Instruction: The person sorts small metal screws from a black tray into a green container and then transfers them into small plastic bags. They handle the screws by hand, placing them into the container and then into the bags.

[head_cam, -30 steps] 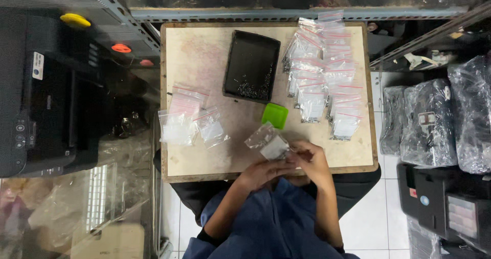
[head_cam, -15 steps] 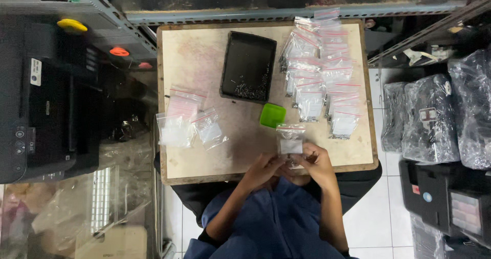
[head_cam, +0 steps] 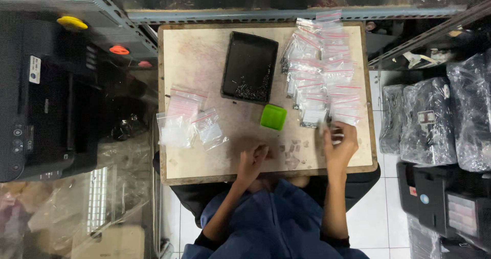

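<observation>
Hands: right hand [head_cam: 340, 145] touches bag pile [head_cam: 322, 69], left hand [head_cam: 252, 162] on table [head_cam: 199, 54].

A small pale counter [head_cam: 204, 54] carries everything. Beyond the left hand [head_cam: 251, 162] lie a black tray [head_cam: 249, 64] with small dark parts and a green box [head_cam: 273, 117]. Empty zip bags [head_cam: 186, 121] lie to its left. Filled zip bags [head_cam: 322, 69] spread beyond the right hand [head_cam: 340, 147].
</observation>
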